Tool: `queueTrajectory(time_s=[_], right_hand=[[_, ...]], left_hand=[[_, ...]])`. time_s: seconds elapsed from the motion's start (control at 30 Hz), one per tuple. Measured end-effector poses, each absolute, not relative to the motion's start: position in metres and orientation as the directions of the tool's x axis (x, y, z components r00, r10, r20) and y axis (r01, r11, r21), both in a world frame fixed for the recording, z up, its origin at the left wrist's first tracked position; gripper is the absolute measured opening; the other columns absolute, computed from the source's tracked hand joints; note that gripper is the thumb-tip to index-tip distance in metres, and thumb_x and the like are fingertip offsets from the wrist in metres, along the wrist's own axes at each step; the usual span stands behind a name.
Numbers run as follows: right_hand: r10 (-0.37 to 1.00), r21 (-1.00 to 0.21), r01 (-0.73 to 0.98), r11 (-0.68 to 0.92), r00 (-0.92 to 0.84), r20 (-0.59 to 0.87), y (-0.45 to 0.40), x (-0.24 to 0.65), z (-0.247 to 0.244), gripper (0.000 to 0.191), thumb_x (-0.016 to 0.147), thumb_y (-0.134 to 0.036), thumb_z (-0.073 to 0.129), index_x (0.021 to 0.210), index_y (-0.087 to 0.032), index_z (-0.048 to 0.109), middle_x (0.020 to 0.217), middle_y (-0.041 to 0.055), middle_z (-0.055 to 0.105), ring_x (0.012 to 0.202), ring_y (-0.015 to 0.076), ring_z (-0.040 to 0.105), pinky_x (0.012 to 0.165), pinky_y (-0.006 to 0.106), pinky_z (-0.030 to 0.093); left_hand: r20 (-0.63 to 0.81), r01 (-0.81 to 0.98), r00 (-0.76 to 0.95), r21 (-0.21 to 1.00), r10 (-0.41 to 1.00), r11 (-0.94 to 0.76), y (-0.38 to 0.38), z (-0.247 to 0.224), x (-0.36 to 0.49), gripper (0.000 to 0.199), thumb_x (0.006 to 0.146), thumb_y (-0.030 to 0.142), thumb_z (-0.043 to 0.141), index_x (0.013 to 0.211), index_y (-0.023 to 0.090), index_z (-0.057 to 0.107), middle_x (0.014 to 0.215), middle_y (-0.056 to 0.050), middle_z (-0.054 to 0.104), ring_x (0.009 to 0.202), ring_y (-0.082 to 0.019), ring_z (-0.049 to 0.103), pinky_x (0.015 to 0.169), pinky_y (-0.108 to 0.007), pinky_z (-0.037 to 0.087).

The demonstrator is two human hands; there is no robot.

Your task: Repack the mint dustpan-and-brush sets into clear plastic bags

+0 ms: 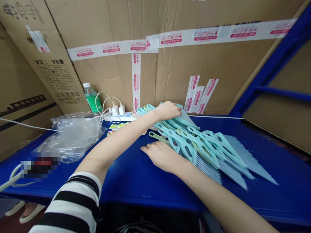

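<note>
Blue shelf top (136, 191) runs across the low part of the head camera's view. On it, from the middle toward 4 o'clock, lies a big heap of pale green plastic combs (201, 145) with long thin teeth and holes in their handles. The teeth point to the right, and more combs stand in a leaning row at the back of the heap.

The left hand (167, 110), with a black and white striped sleeve (77, 200) on its arm, is at 12 o'clock. It lies on top of that leaning row, with its fingers bent over the edge. I cannot tell if it is gripping the combs or just resting there.

The right hand (162, 157) is at 6 o'clock, close to the middle. It lies flat and open on the shelf, with its fingers apart from each other a little, right at the near edge of the heap.

A clear plastic bag (71, 137) sits at 9 o'clock. A green bottle (91, 98) stands at 11 o'clock, by a white power strip (121, 118) with two chargers (118, 110). Brown cardboard boxes (213, 64) with red and white tape stand behind everything.
</note>
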State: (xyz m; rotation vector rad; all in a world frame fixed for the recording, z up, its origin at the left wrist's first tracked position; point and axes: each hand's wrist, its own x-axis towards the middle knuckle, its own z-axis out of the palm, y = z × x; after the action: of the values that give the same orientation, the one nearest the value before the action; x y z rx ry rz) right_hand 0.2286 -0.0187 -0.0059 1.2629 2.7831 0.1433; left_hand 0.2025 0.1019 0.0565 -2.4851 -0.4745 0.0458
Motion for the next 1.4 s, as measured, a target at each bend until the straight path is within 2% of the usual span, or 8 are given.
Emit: queueTrajectory(time_s=[0.3, 0.47, 0.57, 0.7, 0.77, 0.9, 1.13, 1.4], right_hand=[[0.776, 0.080, 0.775, 0.626, -0.630, 0.028, -0.022, 0.235, 0.005, 0.030, 0.092, -0.007, 0.040, 0.104, -0.015, 0.065, 0.089, 0.0098, 0.072, 0.082, 0.0227, 0.067, 0.066, 0.031, 0.039], [0.743, -0.255, 0.708, 0.659, -0.666, 0.070, -0.019, 0.264, 0.033, 0.018, 0.086, -0.009, 0.051, 0.078, -0.018, 0.064, 0.073, -0.0006, 0.066, 0.066, 0.0130, 0.059, 0.063, 0.025, 0.039], [0.857, -0.377, 0.772, 0.511, -0.490, 0.160, -0.018, 0.297, 0.051, 0.015, 0.086, -0.019, 0.051, 0.075, -0.019, 0.061, 0.063, -0.0022, 0.061, 0.057, 0.0120, 0.055, 0.057, 0.024, 0.039], [0.973, -0.254, 0.965, 0.061, -0.001, 0.232, -0.011, 0.343, 0.056, 0.003, 0.077, -0.021, 0.058, 0.074, -0.021, 0.058, 0.065, -0.0005, 0.062, 0.062, 0.0165, 0.059, 0.056, 0.027, 0.041], [0.981, -0.207, 0.977, -0.052, 0.089, 0.170, -0.006, 0.358, 0.052, 0.011, 0.068, -0.021, 0.067, 0.073, -0.022, 0.057, 0.071, 0.0014, 0.064, 0.066, 0.0191, 0.061, 0.058, 0.028, 0.044], [0.996, -0.254, 0.966, -0.051, 0.067, 0.054, -0.003, 0.368, 0.044, 0.017, 0.068, -0.021, 0.069, 0.063, -0.023, 0.054, 0.067, 0.0026, 0.064, 0.063, 0.0184, 0.060, 0.057, 0.028, 0.046], [0.996, -0.310, 0.947, -0.087, 0.085, -0.019, -0.009, 0.360, 0.048, 0.024, 0.068, -0.004, 0.066, 0.057, -0.023, 0.054, 0.061, 0.0016, 0.064, 0.059, 0.0167, 0.060, 0.055, 0.027, 0.046], [0.990, -0.140, 0.984, -0.112, 0.122, 0.065, -0.005, 0.350, 0.052, 0.032, 0.079, -0.005, 0.060, 0.061, -0.024, 0.042, 0.066, 0.0025, 0.061, 0.061, 0.0172, 0.056, 0.060, 0.030, 0.043]], left_hand=[[0.204, 0.491, 0.845, -0.662, 0.494, -0.566, 0.052, 0.071, 0.117, 0.027, 0.096, 0.010, 0.041, 0.111, 0.018, 0.062, 0.095, -0.009, 0.064, 0.087, -0.021, 0.063, 0.055, -0.028, 0.043], [0.181, 0.501, 0.828, -0.663, 0.530, -0.556, 0.032, 0.046, 0.053, 0.026, 0.091, 0.006, 0.043, 0.098, 0.020, 0.064, 0.089, -0.005, 0.064, 0.078, -0.017, 0.064, 0.056, -0.026, 0.049], [0.204, 0.494, 0.846, -0.648, 0.492, -0.580, 0.022, 0.029, 0.019, 0.030, 0.090, 0.004, 0.040, 0.098, 0.020, 0.064, 0.087, -0.005, 0.066, 0.077, -0.016, 0.065, 0.060, -0.025, 0.051], [0.248, 0.479, 0.874, -0.583, 0.418, -0.656, 0.012, 0.013, -0.009, 0.036, 0.092, 0.004, 0.035, 0.103, 0.021, 0.064, 0.091, -0.005, 0.069, 0.079, -0.016, 0.066, 0.063, -0.025, 0.053], [0.252, 0.481, 0.876, -0.516, 0.411, -0.709, 0.008, 0.010, -0.015, 0.036, 0.092, 0.005, 0.035, 0.103, 0.021, 0.064, 0.091, -0.005, 0.069, 0.079, -0.016, 0.066, 0.066, -0.025, 0.053], [0.235, 0.474, 0.880, -0.375, 0.413, -0.796, 0.004, 0.007, -0.015, 0.032, 0.093, 0.009, 0.037, 0.102, 0.022, 0.065, 0.092, -0.005, 0.068, 0.076, -0.015, 0.065, 0.069, -0.025, 0.053], [0.182, 0.486, 0.873, -0.274, 0.452, -0.830, 0.003, 0.010, -0.019, 0.029, 0.093, 0.011, 0.040, 0.101, 0.022, 0.065, 0.090, -0.004, 0.067, 0.073, -0.015, 0.064, 0.069, -0.025, 0.052], [0.118, 0.473, 0.881, -0.210, 0.459, -0.855, -0.001, 0.014, -0.021, 0.032, 0.092, 0.008, 0.037, 0.100, 0.020, 0.066, 0.088, -0.003, 0.068, 0.068, -0.014, 0.062, 0.062, -0.023, 0.045]])
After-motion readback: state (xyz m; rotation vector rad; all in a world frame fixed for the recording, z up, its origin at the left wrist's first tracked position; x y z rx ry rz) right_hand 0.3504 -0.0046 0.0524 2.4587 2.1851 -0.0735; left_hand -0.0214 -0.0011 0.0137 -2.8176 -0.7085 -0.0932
